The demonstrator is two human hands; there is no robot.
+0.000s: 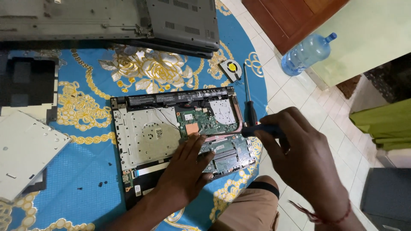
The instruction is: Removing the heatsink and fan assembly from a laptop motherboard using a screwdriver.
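Blue-and-gold patterned cloth on a tiled floor. Opened laptop chassis lies mid-cloth, green circuit board exposed. Left hand flat on it, fingers spread, holding nothing. Right hand wrapped around a dark screwdriver handle at the chassis's right edge. Second screwdriver and loose fan just beyond. Grey laptop shells at top, water bottle on the floor.

The screwdriver tip hides behind the right hand; the grey laptop is cropped.
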